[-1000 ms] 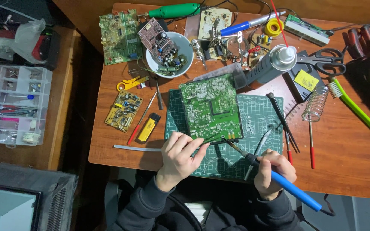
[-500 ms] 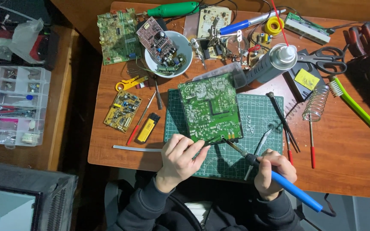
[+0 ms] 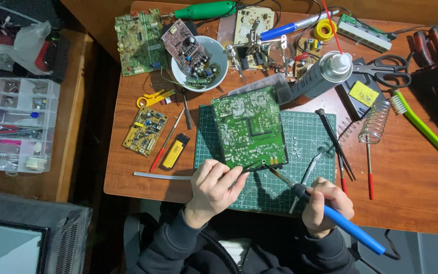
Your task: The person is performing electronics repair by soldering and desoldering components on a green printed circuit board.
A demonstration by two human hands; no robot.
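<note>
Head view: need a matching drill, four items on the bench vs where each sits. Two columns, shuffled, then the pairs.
Things:
1. large green circuit board
2. white bowl
3. scissors
4. yellow lighter

Places:
A. left of the cutting mat, on bare wood
B. far right, beside the spray can
C. on the cutting mat, its near edge by the left hand and the soldering iron tip
D. behind the mat, holding a small circuit board

Pairs: 1-C, 2-D, 3-B, 4-A
</note>
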